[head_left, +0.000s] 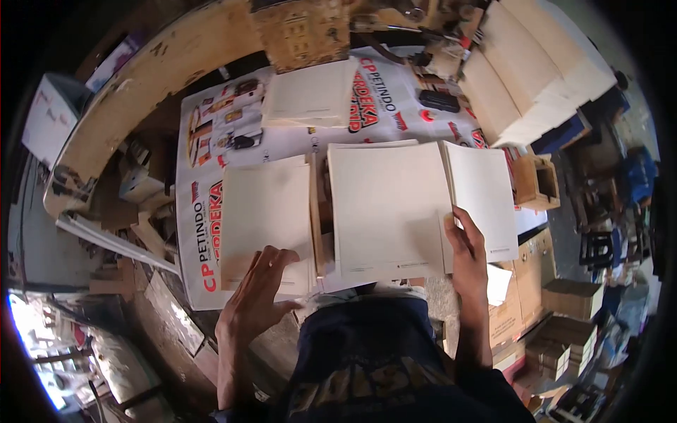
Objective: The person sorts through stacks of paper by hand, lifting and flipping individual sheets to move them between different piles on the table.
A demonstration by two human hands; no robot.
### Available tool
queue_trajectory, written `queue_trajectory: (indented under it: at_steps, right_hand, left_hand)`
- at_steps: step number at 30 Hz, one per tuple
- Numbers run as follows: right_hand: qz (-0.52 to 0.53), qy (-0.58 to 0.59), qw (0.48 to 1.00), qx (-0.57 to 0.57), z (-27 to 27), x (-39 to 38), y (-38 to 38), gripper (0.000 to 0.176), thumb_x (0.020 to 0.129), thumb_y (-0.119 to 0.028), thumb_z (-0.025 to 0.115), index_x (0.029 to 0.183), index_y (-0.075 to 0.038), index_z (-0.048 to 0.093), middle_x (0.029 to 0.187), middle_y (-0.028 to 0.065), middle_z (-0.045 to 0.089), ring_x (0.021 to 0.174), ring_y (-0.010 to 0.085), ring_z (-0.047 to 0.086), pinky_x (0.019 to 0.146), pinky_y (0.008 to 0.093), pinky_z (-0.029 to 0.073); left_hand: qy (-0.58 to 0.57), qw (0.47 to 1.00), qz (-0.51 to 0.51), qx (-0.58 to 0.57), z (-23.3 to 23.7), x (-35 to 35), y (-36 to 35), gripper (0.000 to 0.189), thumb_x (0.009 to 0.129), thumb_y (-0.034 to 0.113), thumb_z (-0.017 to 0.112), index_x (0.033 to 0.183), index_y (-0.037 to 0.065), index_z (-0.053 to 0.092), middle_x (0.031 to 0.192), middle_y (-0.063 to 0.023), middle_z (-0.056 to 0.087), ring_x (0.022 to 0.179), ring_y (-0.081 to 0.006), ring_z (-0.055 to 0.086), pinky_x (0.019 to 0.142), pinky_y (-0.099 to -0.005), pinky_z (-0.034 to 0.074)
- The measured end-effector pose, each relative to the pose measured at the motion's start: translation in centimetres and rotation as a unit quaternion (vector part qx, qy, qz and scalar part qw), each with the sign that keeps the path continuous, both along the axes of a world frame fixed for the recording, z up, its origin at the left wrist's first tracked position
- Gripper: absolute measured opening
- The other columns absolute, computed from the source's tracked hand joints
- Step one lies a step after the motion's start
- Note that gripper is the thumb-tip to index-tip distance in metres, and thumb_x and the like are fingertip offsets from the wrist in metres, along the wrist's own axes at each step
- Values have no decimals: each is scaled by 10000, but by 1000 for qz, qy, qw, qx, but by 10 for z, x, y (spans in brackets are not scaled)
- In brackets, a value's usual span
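Note:
My left hand [262,292] hovers at the lower edge of the left stack of cream paper [266,211], its fingers apart and nothing in them. In the middle lies another paper stack [389,204], with small print along its bottom edge. My right hand [467,250] is at this stack's right edge, thumb and fingers closed on a paper sheet [447,243] there. Partly under that edge, a third paper stack [485,201] lies to the right. A narrow gap with a brownish strip [319,225] separates the left and middle stacks.
A printed banner [194,240] covers the table. Further back are one more paper pile [307,95], a worn wooden board [302,35] and a black case [438,100]. Tall paper blocks [529,63] stand back right, near a small wooden box [537,181]. Cardboard boxes [571,299] sit lower right.

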State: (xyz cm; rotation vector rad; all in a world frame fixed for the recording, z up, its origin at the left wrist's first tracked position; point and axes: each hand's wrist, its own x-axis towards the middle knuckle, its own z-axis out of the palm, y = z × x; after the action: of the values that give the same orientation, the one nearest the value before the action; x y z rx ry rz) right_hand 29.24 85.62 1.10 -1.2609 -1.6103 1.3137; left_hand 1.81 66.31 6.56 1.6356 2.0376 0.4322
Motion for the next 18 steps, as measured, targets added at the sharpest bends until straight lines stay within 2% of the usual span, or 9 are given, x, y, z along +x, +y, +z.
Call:
queue_trajectory:
  at_steps: [2,4,6,7,12,14,15,16,18]
  right_hand:
    - [-2,84,994,-67,15,-11,-5,373,976,-219,600,1262,12,541,963,68,668,912,97,597,804,228,464]
    - [39,74,995,-61,17,-11,-4,408,927,-158,667,1251,43,522,1015,99,674,946,122,627,839,253,496]
    - [91,-42,993,64,21,-15,-6,462,857,-64,728,1249,41,508,1032,125,679,912,135,650,800,265,526]
    - [78,-18,996,39,25,-19,-7,509,802,-14,765,1235,38,504,1015,130,687,893,146,666,762,269,543]
    - [83,-6,996,-22,21,-18,-6,486,824,-32,748,1240,34,506,1001,121,690,889,137,662,765,262,534]
    - [91,1,996,-11,19,-18,-6,453,851,-49,723,1243,38,513,1031,111,687,906,131,653,795,268,522]
    - [94,1,996,-10,17,-17,-5,453,851,-49,723,1243,38,513,1031,111,687,906,131,653,795,268,522]
    - [88,21,996,-22,14,-16,-4,466,861,-63,713,1268,38,510,1042,106,684,927,131,644,825,272,509]
    - [83,43,995,-33,13,-16,-8,480,871,-77,703,1293,38,506,1054,101,682,949,130,635,855,275,497]
  left_hand:
    - [-7,999,0,33,-13,-11,-5,622,644,138,849,1158,36,515,1092,-132,545,1081,-322,535,982,-420,439]
    - [-35,999,9,18,-9,-17,-12,579,665,126,835,1147,34,527,1082,-129,564,1072,-309,554,964,-414,449]
    - [-64,998,16,4,-7,-19,-12,536,687,113,821,1136,32,540,1072,-125,583,1064,-296,573,947,-408,459]
    - [-63,997,19,31,-9,-16,-9,469,699,94,816,1100,34,581,1028,-111,613,1007,-275,606,913,-390,478]
    - [-102,992,24,71,-15,-26,-20,323,724,59,803,1012,17,663,940,-114,680,898,-245,669,830,-349,523]
    - [-104,987,77,97,-24,-32,-29,257,735,58,799,958,-9,689,842,-121,682,830,-273,677,797,-357,530]
    - [-162,962,129,176,-31,-30,-29,216,749,63,806,920,-29,711,803,-119,704,724,-218,690,655,-307,547]
    - [-162,962,131,177,-31,-29,-30,216,749,63,806,920,-29,711,803,-119,704,724,-218,690,655,-307,547]
    - [-216,926,232,207,-30,-29,-34,202,766,69,808,907,-39,712,804,-126,717,635,-147,669,552,-272,532]
